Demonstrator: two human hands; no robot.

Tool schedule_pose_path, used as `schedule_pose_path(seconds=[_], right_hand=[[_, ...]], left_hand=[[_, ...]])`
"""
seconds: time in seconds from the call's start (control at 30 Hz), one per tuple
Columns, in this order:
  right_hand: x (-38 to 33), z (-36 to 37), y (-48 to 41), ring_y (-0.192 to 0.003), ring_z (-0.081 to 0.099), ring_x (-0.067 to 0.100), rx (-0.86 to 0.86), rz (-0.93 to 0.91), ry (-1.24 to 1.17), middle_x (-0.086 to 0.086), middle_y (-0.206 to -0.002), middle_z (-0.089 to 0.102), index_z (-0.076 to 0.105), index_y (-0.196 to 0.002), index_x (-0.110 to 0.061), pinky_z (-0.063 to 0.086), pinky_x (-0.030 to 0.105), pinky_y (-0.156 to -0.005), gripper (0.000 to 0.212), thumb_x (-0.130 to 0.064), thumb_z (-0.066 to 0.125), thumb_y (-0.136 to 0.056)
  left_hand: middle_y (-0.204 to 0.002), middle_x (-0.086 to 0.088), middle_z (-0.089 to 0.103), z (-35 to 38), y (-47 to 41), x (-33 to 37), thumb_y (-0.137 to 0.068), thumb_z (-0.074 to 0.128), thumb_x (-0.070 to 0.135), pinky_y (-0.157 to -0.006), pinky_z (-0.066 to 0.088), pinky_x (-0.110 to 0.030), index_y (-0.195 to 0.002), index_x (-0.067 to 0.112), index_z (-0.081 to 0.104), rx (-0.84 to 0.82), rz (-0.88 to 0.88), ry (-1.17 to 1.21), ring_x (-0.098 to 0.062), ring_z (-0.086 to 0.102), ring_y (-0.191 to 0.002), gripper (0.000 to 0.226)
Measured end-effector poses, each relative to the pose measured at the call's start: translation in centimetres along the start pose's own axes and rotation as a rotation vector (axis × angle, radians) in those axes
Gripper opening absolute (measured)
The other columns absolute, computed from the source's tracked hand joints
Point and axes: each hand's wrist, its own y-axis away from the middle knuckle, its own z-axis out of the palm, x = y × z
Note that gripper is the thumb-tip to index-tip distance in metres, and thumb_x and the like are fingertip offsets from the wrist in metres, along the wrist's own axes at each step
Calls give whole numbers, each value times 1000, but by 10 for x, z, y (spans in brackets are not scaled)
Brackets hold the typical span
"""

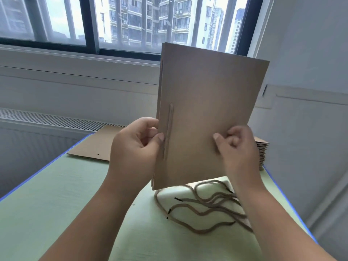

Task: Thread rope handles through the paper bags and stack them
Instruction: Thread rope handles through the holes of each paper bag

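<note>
The left grip (135,146) and right grip (235,146) pinch the paper bag (211,110) by its lower sides, upright above the counter (56,194). A rope length (169,129) runs along its left edge. Loose rope handles (203,210) lie below, near the counter's right edge.

The held paper bag (211,113) stands upright over the tabletop (47,194). From it, loose rope handles (207,210) lie at 6 o'clock, a flat bag (94,146) at 9, a bag stack (262,153) at 3, and the window (131,25) at 12.

A plain high-rise room — window (56,19) facing apartment towers (135,21), green-clothed table (47,204).
</note>
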Motion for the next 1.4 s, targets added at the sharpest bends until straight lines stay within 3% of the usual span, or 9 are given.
schedule_pose_path(seconds=[0.13, 0.3, 0.5, 0.7, 0.83, 0.9, 1.1, 1.23, 1.4], right_hand=[[8, -22, -19, -65, 50, 18, 43, 92, -66, 9, -73, 57, 54, -113, -30, 44, 39, -69, 24, -26, 69, -95], [3, -27, -22, -53, 39, 11, 0, 105, -203, -11, -53, 43, 64, -101, -28, 35, 33, -58, 12, -16, 62, -99], [-16, -36, -29, -49, 39, 12, -89, 176, -610, 0, -59, 52, 57, -82, -19, 34, 26, -53, 24, -8, 51, -102], [-34, -40, -25, -56, 51, 23, -190, 148, -824, 7, -66, 66, 68, -68, -25, 45, 29, -60, 43, -39, 41, -100], [-35, -49, -32, -67, 56, 14, -166, 95, -597, -3, -71, 60, 61, -83, -17, 44, 22, -63, 27, -41, 55, -94], [-34, -56, -36, -62, 55, 3, -183, 83, -430, -9, -71, 60, 57, -88, -15, 44, 15, -55, 11, -18, 52, -98], [-19, -48, -37, -71, 63, 8, -131, 43, -516, -5, -73, 67, 62, -83, -19, 53, 17, -71, 36, 12, 48, -96], [-11, -43, -38, -73, 58, 12, -1, 21, -524, -6, -73, 66, 71, -73, -28, 48, 22, -73, 43, 8, 56, -93], [-5, -31, -33, -77, 57, 16, 63, 3, -517, -2, -77, 64, 68, -73, -30, 46, 29, -77, 40, 5, 58, -90]], left_hand=[[-80, -13, 72, -1, -2, 3, -92, 68, -3, -64, 56, -33, -92, 25, 73, 31, 12, 48, -21, 67, -66, 29], [-85, -19, 72, -5, -2, 4, -87, 68, 14, -79, 61, -57, -101, 18, 75, 54, 39, 119, -45, 68, -82, 16], [-82, -1, 78, -15, -3, 16, -92, 72, -1, -77, 60, -30, -95, 29, 79, 102, 131, 171, -20, 72, -77, 31], [-80, 9, 78, -20, -6, 28, -89, 68, -11, -74, 53, -14, -82, 28, 82, 106, 158, 271, -4, 72, -76, 42], [-77, 6, 78, -26, -6, 30, -59, 84, 3, -69, 58, -34, -74, 32, 83, 63, 43, 386, -20, 70, -71, 32], [-87, 4, 80, -27, -8, 29, -68, 80, 1, -66, 56, -31, -76, 31, 84, 7, 30, 354, -21, 70, -70, 31], [-105, 16, 78, -25, -13, 19, -81, 51, -14, -94, 55, -34, -88, 51, 80, -17, 109, 6, -13, 73, -107, 72], [-95, 22, 77, -23, -9, 24, -73, 44, 5, -79, 50, -17, -86, 55, 78, -20, 103, -86, -3, 71, -93, 61], [-86, 2, 79, -20, -7, 22, -88, 68, 17, -76, 60, -48, -92, 49, 79, -46, 96, -27, -34, 69, -79, 35]])
